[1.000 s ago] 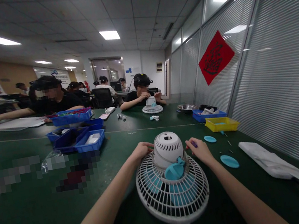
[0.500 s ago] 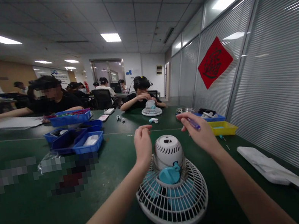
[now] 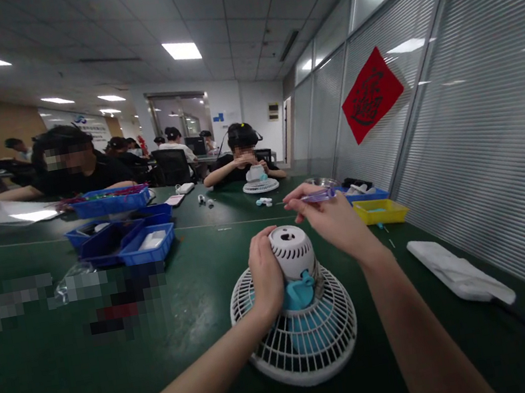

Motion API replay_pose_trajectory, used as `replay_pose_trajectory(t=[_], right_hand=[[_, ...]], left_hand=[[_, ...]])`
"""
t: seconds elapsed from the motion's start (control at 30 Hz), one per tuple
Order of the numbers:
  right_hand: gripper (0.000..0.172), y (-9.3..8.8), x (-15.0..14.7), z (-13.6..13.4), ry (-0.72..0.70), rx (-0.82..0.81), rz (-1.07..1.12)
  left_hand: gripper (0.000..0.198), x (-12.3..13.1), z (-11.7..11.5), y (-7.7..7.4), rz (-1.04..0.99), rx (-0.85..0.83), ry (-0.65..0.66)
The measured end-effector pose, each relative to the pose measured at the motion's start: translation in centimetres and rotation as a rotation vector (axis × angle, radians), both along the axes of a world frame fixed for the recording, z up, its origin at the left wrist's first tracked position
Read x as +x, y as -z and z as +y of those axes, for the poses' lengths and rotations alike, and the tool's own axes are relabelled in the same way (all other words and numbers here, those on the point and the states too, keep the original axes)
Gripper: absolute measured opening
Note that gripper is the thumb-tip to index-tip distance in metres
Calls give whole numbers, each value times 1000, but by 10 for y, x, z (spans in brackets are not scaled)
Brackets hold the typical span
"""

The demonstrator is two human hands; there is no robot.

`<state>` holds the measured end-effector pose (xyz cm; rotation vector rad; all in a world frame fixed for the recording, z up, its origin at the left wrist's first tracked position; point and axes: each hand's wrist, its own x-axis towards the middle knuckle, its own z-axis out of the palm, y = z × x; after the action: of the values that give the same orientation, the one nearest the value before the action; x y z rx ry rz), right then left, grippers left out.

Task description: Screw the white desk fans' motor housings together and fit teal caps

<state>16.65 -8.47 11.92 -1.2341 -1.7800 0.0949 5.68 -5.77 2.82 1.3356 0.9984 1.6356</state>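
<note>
A white and light-blue electric fan (image 3: pixel 313 343) lies grille-down on the green table, its rounded motor housing (image 3: pixel 297 251) pointing up. Against the left side of that housing, my left hand (image 3: pixel 267 273) is closed with curved fingers. My right hand (image 3: pixel 330 218) grips a screwdriver (image 3: pixel 319 195) with a clear purple handle. The screwdriver lies roughly level above and beyond the housing's right side, its thin shaft pointing left, apart from the fan. An opening shows in the housing's top. A light-blue part (image 3: pixel 301 291) sits at the housing's near side.
Blue bins (image 3: pixel 149 245) stand at the left, and a yellow tray (image 3: pixel 381 211) at the right. A white fan base (image 3: pixel 458 270) with a cord lies near the right wall. Across the table a person works at another fan (image 3: pixel 260 185). Small white-blue parts (image 3: pixel 264 202) lie between.
My left hand has come onto the fan's housing from just beside it. My right hand has moved left with the screwdriver, which has turned to point left.
</note>
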Motion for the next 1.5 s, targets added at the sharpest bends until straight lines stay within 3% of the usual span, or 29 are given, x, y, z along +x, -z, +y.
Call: replay_pose_trajectory(t=[0.3,1.5], right_hand=[[23,8,0,9,105,-61,-65],[28,9,3,8,-13,-106,44]], left_hand=[[33,1,4,1,1,20,-4],[36,2,4,3,4,71,-20]])
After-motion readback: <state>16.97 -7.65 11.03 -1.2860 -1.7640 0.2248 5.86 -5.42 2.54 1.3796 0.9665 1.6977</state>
